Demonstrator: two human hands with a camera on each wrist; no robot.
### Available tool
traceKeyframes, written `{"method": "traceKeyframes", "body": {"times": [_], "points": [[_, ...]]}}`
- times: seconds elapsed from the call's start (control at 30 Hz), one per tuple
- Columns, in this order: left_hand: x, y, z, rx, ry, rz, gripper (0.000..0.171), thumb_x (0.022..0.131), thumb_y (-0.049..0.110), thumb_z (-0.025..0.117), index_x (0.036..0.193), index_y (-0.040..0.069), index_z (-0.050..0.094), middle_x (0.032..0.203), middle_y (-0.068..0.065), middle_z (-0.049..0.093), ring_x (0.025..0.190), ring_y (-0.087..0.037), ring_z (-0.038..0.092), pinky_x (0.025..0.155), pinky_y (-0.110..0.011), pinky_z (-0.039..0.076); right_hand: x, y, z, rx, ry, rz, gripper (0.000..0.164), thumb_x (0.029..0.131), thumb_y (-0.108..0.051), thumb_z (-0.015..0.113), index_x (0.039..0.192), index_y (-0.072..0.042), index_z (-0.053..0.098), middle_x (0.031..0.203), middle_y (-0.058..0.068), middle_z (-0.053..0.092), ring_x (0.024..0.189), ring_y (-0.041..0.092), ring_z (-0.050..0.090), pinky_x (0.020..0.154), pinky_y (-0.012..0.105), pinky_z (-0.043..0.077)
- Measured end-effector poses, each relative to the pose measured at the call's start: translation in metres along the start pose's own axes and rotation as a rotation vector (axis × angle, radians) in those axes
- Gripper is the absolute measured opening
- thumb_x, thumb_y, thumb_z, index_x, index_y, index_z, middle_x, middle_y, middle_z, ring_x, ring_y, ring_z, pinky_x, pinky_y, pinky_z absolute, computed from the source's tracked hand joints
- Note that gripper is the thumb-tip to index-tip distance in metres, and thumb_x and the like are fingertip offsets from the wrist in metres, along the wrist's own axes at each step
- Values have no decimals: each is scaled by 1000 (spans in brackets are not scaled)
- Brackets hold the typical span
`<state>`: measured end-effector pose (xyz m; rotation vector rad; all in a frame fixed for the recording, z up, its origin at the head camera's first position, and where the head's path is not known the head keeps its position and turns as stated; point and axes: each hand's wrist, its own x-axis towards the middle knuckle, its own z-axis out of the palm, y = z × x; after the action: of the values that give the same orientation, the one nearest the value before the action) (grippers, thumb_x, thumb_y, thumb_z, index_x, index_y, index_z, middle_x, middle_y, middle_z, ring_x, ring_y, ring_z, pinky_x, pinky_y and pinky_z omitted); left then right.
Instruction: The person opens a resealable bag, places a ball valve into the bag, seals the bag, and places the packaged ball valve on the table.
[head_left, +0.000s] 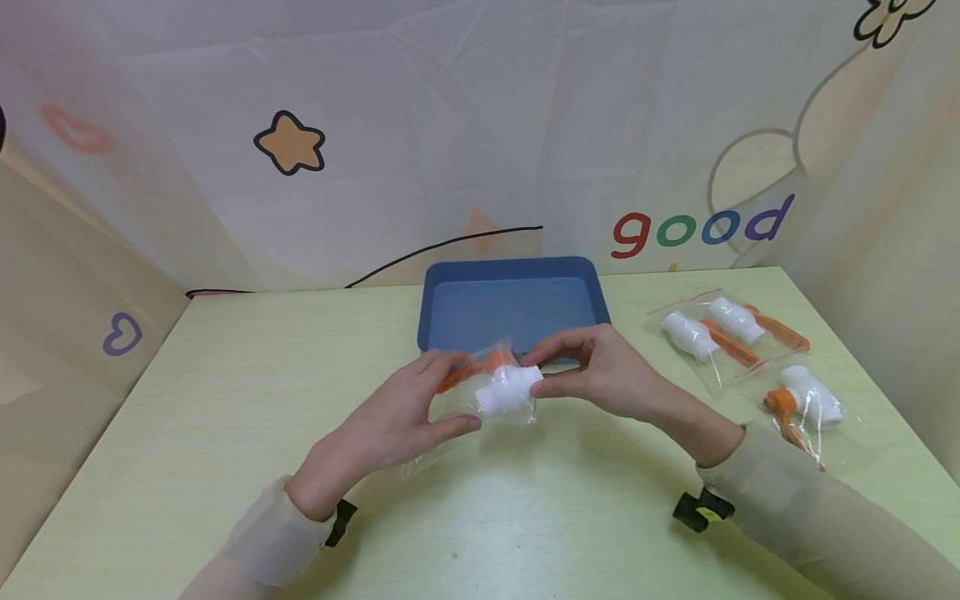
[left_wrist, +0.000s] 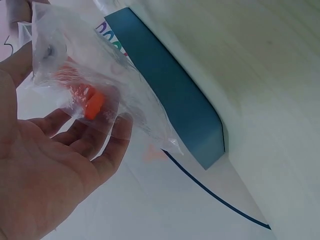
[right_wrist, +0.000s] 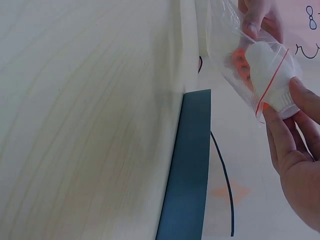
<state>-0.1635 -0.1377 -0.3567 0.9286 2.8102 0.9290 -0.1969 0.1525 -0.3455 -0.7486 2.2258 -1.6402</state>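
Both hands hold up a clear zip bag (head_left: 450, 407) in front of the blue tray (head_left: 517, 304). Inside it are a white bottle-shaped piece (head_left: 504, 395) with a ribbed end and an orange part (head_left: 474, 367). My left hand (head_left: 397, 417) holds the bag from the left, fingers behind it and thumb at its near side. From the right, my right hand (head_left: 607, 375) pinches the bag at the white piece's ribbed end, between thumb and fingertips. In the right wrist view, a red zip line (right_wrist: 272, 82) crosses the bag near the right fingers.
At the table's right lie more clear bags with white pieces (head_left: 690, 335) and orange parts (head_left: 731, 342); one bag (head_left: 813, 400) lies nearer, close to the right sleeve. The tray stands against the printed backdrop (head_left: 450, 150) at the table's back edge.
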Motion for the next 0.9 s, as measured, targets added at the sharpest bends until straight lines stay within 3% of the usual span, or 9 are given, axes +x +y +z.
{"method": "traceKeyframes", "body": {"times": [0.2, 0.57, 0.73, 0.9], "points": [[0, 1, 1, -9, -5, 13, 72, 91, 39, 81, 148, 9, 49, 134, -2, 56, 122, -20, 57, 100, -40, 51, 1, 1, 3, 8, -14, -17, 28, 84, -2, 85, 111, -2, 76, 110, 10, 73, 98, 30, 69, 79, 39, 61], [0, 4, 2, -5, 3, 53, 72, 89, 39, 82, 148, 12, 50, 131, 0, 57, 118, -19, 59, 98, -38, 51, 2, 0, 8, 5, -16, -29, 26, 82, 2, 85, 106, 0, 77, 110, 12, 72, 105, 32, 66, 79, 38, 61], [1, 5, 2, -12, 4, 70, 72, 90, 39, 82, 148, 12, 49, 130, -2, 57, 118, -24, 59, 97, -39, 52, 2, 0, 10, -12, -21, -44, 25, 81, 3, 85, 105, 0, 77, 108, 11, 73, 108, 30, 65, 79, 37, 61], [2, 5, 4, -26, 1, 84, 72, 91, 39, 81, 148, 11, 48, 129, -2, 56, 120, -25, 59, 97, -39, 52, 2, -1, 13, -50, -29, -54, 23, 81, 0, 87, 102, -2, 77, 104, 8, 72, 103, 30, 64, 79, 36, 61]]}}
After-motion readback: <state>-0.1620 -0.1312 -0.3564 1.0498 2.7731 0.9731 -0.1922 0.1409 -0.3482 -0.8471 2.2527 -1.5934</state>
